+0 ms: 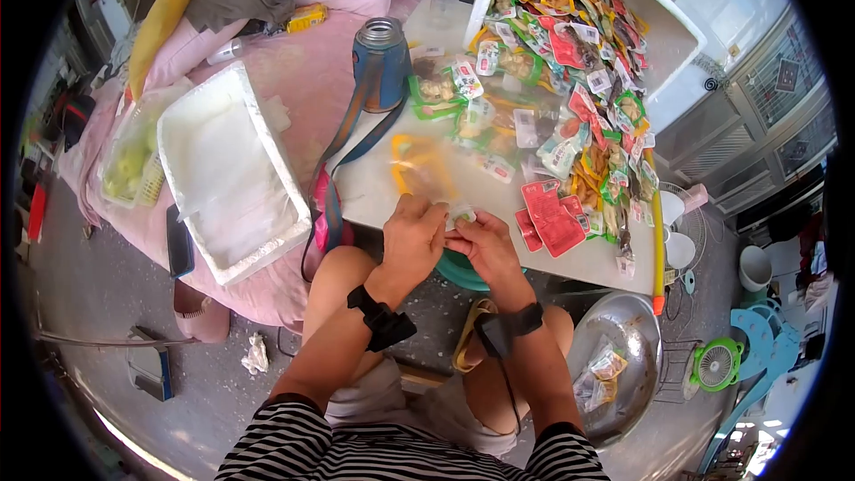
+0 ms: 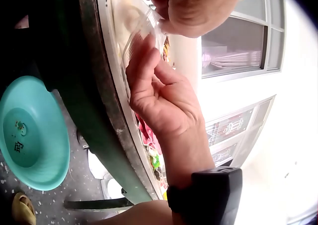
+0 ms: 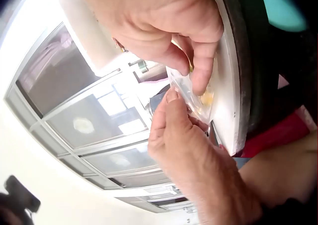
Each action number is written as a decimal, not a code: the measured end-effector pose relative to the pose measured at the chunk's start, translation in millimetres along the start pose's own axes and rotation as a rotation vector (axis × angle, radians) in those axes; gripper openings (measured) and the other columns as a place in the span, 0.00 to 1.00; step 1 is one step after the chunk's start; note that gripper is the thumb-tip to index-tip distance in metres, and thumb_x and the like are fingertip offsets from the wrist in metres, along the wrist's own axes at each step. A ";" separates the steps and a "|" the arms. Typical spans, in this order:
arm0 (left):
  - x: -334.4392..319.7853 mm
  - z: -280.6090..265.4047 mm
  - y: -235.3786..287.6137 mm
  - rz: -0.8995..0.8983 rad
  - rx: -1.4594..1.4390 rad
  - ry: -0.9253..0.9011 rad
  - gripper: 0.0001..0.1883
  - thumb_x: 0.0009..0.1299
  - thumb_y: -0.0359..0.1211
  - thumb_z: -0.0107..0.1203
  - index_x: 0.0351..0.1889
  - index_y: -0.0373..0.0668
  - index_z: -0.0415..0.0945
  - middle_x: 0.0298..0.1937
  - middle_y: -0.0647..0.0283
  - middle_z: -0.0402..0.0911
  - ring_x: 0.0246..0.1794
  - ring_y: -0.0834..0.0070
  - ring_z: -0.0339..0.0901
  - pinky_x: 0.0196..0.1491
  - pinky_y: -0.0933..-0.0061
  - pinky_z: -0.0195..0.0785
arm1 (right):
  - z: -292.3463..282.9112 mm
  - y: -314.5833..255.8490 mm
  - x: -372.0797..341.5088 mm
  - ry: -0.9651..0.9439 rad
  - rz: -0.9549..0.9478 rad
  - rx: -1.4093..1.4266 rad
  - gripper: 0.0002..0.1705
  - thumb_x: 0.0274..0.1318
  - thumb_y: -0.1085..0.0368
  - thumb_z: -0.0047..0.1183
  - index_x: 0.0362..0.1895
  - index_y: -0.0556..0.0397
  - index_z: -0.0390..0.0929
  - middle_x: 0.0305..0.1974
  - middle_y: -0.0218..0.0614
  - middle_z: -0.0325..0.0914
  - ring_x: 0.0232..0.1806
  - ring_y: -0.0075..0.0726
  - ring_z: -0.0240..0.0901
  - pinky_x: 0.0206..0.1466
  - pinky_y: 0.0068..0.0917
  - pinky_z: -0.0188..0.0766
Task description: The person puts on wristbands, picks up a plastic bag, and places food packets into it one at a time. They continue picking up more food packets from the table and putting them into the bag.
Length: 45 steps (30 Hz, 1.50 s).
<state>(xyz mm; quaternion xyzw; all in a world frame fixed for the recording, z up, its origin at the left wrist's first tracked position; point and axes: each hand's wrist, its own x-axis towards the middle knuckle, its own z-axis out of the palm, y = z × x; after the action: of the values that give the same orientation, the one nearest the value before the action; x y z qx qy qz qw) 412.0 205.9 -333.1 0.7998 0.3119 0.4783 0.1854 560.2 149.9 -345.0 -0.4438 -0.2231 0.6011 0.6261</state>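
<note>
Above the table's front edge, the left hand (image 1: 410,236) and right hand (image 1: 488,245) meet at a clear plastic packet (image 1: 426,171) with a yellow border, blurred in the head view. Both hands pinch its near edge between thumb and fingers. In the left wrist view the right hand (image 2: 166,98) holds the crinkled clear plastic (image 2: 140,32), with the left hand (image 2: 196,8) close above. From the right wrist, the left hand (image 3: 186,145) and right hand (image 3: 159,28) grip the film (image 3: 185,88). The packet's contents cannot be made out.
Many snack packets (image 1: 570,44) spill from a white foam box (image 1: 681,22) across the table's right. Red packets (image 1: 554,218) lie near its front. A blue flask (image 1: 381,67) stands behind the hands. An empty foam tray (image 1: 233,174) is left; a metal basin (image 1: 623,321) is right.
</note>
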 end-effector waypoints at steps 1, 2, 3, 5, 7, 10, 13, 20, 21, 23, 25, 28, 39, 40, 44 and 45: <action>-0.4 1.1 1.0 -0.012 0.013 -0.007 0.10 0.56 0.25 0.58 0.37 0.39 0.78 0.29 0.57 0.72 0.33 0.55 0.72 0.31 0.57 0.67 | -1.1 0.3 -0.9 0.055 -0.003 -0.079 0.12 0.60 0.71 0.52 0.47 0.63 0.75 0.35 0.39 0.80 0.33 0.31 0.80 0.37 0.24 0.81; -0.5 0.7 1.0 -0.021 0.028 -0.015 0.09 0.56 0.25 0.57 0.36 0.39 0.78 0.29 0.57 0.72 0.34 0.55 0.71 0.31 0.57 0.68 | 0.2 1.4 -0.2 0.108 -0.010 -0.154 0.10 0.60 0.71 0.52 0.45 0.63 0.76 0.32 0.38 0.80 0.29 0.30 0.80 0.35 0.24 0.81; -1.0 -0.8 0.1 -0.019 0.049 -0.029 0.10 0.56 0.24 0.57 0.36 0.39 0.78 0.30 0.57 0.72 0.33 0.56 0.72 0.32 0.57 0.68 | 4.0 1.7 1.8 0.091 -0.010 -0.187 0.09 0.60 0.71 0.52 0.43 0.63 0.76 0.30 0.37 0.80 0.26 0.29 0.78 0.32 0.23 0.79; -1.1 -3.3 -0.9 -0.007 0.087 -0.063 0.11 0.56 0.23 0.58 0.38 0.38 0.79 0.30 0.57 0.74 0.33 0.57 0.73 0.32 0.58 0.68 | 11.4 -0.9 6.5 0.063 -0.019 -0.248 0.07 0.59 0.71 0.52 0.39 0.63 0.76 0.25 0.36 0.78 0.21 0.26 0.75 0.26 0.20 0.75; -1.0 -4.2 -0.2 -0.005 0.090 -0.054 0.10 0.56 0.23 0.57 0.37 0.38 0.78 0.31 0.57 0.74 0.33 0.56 0.72 0.32 0.58 0.68 | 16.6 7.5 16.2 -0.003 -0.002 -0.236 0.06 0.60 0.72 0.51 0.38 0.62 0.76 0.26 0.34 0.78 0.22 0.24 0.74 0.26 0.19 0.72; -0.2 -7.6 2.4 -0.012 0.105 -0.042 0.10 0.56 0.23 0.57 0.37 0.38 0.78 0.31 0.56 0.74 0.34 0.55 0.72 0.33 0.57 0.68 | 4.1 26.5 31.1 -0.104 -0.021 -0.132 0.05 0.60 0.73 0.49 0.37 0.60 0.76 0.28 0.33 0.77 0.27 0.24 0.74 0.30 0.20 0.72; 0.7 -10.5 -0.3 -0.020 0.093 -0.029 0.12 0.56 0.24 0.55 0.39 0.40 0.77 0.31 0.56 0.72 0.35 0.54 0.71 0.33 0.56 0.68 | 13.7 22.6 24.7 -0.070 -0.097 -0.036 0.05 0.59 0.74 0.47 0.38 0.59 0.76 0.32 0.33 0.78 0.34 0.27 0.76 0.36 0.22 0.74; -1.1 -8.3 -0.4 -0.020 0.130 -0.062 0.15 0.56 0.23 0.54 0.42 0.42 0.77 0.33 0.56 0.72 0.36 0.54 0.70 0.33 0.56 0.67 | 29.7 13.8 20.4 -0.149 0.096 -0.059 0.09 0.62 0.73 0.45 0.44 0.59 0.76 0.42 0.35 0.76 0.44 0.31 0.77 0.49 0.29 0.77; 0.7 -10.0 2.3 -0.042 0.126 -0.047 0.13 0.56 0.23 0.54 0.40 0.40 0.77 0.34 0.55 0.73 0.37 0.53 0.71 0.35 0.55 0.67 | 25.6 13.6 26.5 -0.230 0.128 -0.076 0.11 0.63 0.71 0.44 0.46 0.59 0.76 0.44 0.35 0.76 0.44 0.32 0.77 0.50 0.29 0.77; 5.3 -15.8 8.6 -0.087 0.116 -0.019 0.08 0.57 0.21 0.54 0.35 0.38 0.77 0.36 0.54 0.76 0.39 0.53 0.72 0.39 0.55 0.67 | 29.5 1.4 16.5 -0.223 0.113 -0.146 0.09 0.61 0.71 0.46 0.42 0.59 0.77 0.40 0.37 0.78 0.44 0.32 0.77 0.47 0.28 0.75; 13.7 -18.2 5.3 0.034 0.187 -0.025 0.08 0.58 0.21 0.54 0.35 0.38 0.76 0.41 0.54 0.77 0.42 0.51 0.72 0.44 0.53 0.66 | 24.6 -14.9 10.8 -0.315 0.081 -0.423 0.11 0.62 0.65 0.49 0.42 0.57 0.79 0.38 0.37 0.80 0.43 0.30 0.77 0.40 0.25 0.74; 4.6 -10.4 -10.1 0.034 0.289 -0.134 0.07 0.59 0.22 0.53 0.36 0.38 0.73 0.45 0.53 0.79 0.48 0.51 0.73 0.51 0.53 0.63 | 13.1 -67.5 -8.4 -0.248 0.339 -0.867 0.15 0.63 0.58 0.49 0.46 0.54 0.79 0.40 0.36 0.81 0.42 0.26 0.77 0.35 0.22 0.73; 6.1 -15.4 -8.7 -0.018 0.359 -0.280 0.19 0.59 0.30 0.59 0.49 0.38 0.73 0.45 0.54 0.79 0.49 0.53 0.73 0.53 0.53 0.61 | -5.7 -42.9 108.3 0.205 -0.349 0.152 0.26 0.61 0.55 0.52 0.59 0.55 0.70 0.52 0.32 0.72 0.42 0.27 0.74 0.35 0.29 0.75; 5.0 -14.8 -10.8 -0.033 0.354 -0.300 0.23 0.57 0.32 0.62 0.53 0.41 0.74 0.47 0.56 0.78 0.50 0.54 0.72 0.54 0.52 0.61 | -3.4 -44.7 119.8 0.196 -0.324 0.234 0.28 0.62 0.54 0.52 0.62 0.55 0.68 0.54 0.31 0.71 0.43 0.27 0.74 0.35 0.30 0.75; 3.1 -13.3 -17.2 0.030 0.374 -0.272 0.17 0.56 0.29 0.61 0.45 0.44 0.79 0.45 0.58 0.79 0.47 0.56 0.73 0.52 0.55 0.62 | -8.0 -34.8 126.2 0.307 -0.277 -0.031 0.28 0.59 0.55 0.56 0.59 0.57 0.69 0.48 0.31 0.73 0.41 0.26 0.73 0.35 0.28 0.75; 2.9 -11.3 -18.2 0.038 0.367 -0.256 0.16 0.56 0.28 0.60 0.43 0.44 0.80 0.44 0.58 0.79 0.47 0.56 0.74 0.52 0.55 0.62 | -6.5 -35.6 112.5 0.299 -0.321 -0.035 0.27 0.59 0.55 0.57 0.58 0.57 0.70 0.47 0.31 0.74 0.41 0.26 0.73 0.35 0.27 0.74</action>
<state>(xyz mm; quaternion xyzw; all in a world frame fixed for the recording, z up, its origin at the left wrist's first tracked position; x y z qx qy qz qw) 397.2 221.3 -336.6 0.8799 0.3528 0.3114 0.0657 605.2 259.2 -347.6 -0.4976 -0.2059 0.4173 0.7320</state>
